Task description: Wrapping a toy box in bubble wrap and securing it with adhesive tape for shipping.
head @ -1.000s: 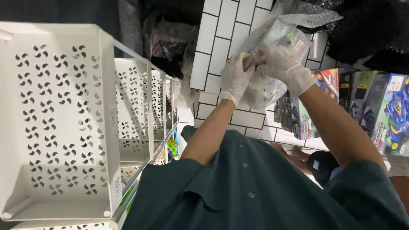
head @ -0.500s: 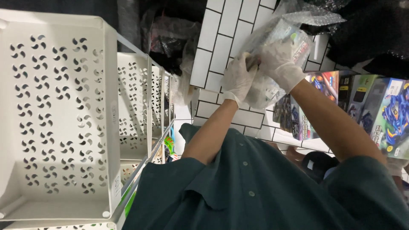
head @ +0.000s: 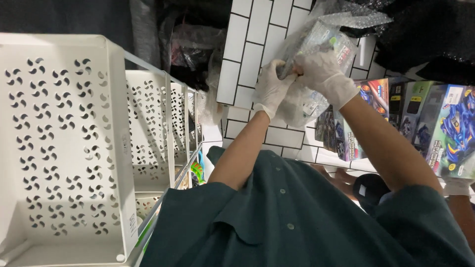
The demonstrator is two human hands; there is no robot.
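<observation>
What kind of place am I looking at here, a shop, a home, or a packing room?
Probably a packing or stock area for toys: colourful toy boxes stand in a row, white perforated trays are racked alongside, and both gloved hands, left hand and right hand, hold a plastic-wrapped item.

Bright even indoor light, soft shadows, plastic glare, slight motion blur

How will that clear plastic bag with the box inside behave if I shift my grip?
The clear plastic bag looks thin and crinkled, so it is probably floppy and may slide over the gloved left hand and right hand. The box inside looks rigid, so it likely keeps its shape but could slip within the loose film.
</observation>
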